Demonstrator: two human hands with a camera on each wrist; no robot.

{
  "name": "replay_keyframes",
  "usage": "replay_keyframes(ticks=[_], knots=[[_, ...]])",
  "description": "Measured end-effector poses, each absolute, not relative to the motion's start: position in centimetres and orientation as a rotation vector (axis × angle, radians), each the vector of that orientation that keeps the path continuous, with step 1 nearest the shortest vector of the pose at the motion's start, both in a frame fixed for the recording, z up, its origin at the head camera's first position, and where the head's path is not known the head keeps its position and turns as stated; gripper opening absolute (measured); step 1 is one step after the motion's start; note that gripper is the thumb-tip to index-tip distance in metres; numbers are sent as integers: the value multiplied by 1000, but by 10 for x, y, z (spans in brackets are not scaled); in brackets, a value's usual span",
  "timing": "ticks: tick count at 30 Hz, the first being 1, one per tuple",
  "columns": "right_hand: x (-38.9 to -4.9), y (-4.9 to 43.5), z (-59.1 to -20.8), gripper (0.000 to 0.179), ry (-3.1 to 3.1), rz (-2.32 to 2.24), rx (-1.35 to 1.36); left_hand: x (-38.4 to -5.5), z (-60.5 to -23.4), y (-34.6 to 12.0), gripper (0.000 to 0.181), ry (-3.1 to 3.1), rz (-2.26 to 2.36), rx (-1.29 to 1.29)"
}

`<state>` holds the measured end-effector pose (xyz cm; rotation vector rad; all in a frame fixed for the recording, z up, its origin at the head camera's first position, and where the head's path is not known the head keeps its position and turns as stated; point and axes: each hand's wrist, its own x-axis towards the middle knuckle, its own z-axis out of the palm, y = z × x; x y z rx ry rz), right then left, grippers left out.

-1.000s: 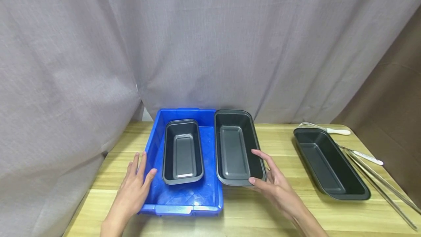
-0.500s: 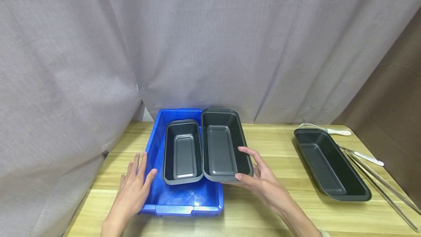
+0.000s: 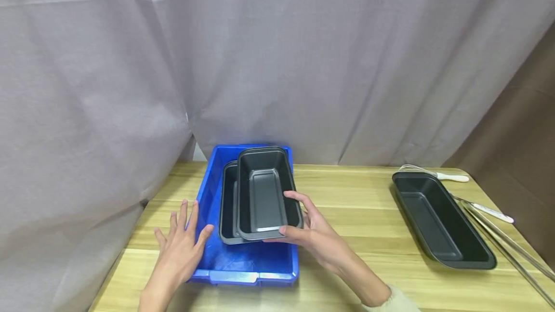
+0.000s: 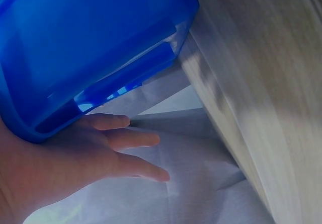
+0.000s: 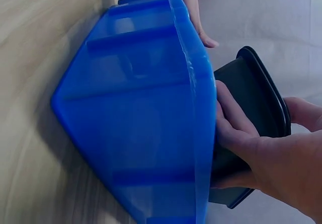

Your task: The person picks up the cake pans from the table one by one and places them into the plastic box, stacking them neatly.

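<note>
My right hand (image 3: 321, 244) grips a dark loaf pan (image 3: 263, 201) by its near right corner, thumb and index finger over the rim and the other fingers beneath. This pan is over the blue plastic bin (image 3: 236, 277), overlapping a second dark loaf pan (image 3: 229, 196) inside it, which is mostly hidden. In the right wrist view, the fingers of that hand lie under the held pan (image 5: 246, 90), just above the bin's rim. My left hand (image 3: 178, 254) rests at the bin's left rim with its fingers spread and straight; in the left wrist view the fingers reach past the bin's outer wall.
At the right of the wooden table (image 3: 355, 191) stands a third, longer loaf pan (image 3: 442, 220). Beside it lie a white-handled whisk (image 3: 451, 177), a utensil with a white patterned handle (image 3: 492, 212) and long metal tongs (image 3: 511, 249). Grey curtains (image 3: 277, 61) hang behind and to the left.
My right hand has carried the loaf pan leftward, from the bin's right edge to over the pan inside. The left hand stays at the bin's left rim.
</note>
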<state>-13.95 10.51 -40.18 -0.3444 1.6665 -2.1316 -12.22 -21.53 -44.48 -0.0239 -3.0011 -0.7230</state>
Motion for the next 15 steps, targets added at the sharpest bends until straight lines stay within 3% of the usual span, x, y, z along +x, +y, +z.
replay_keyframes(ticks=[15], knots=[[-158,63,-420,79,1507,-2156,-342,-122,-445,-216,73,-2984,-776,-34]])
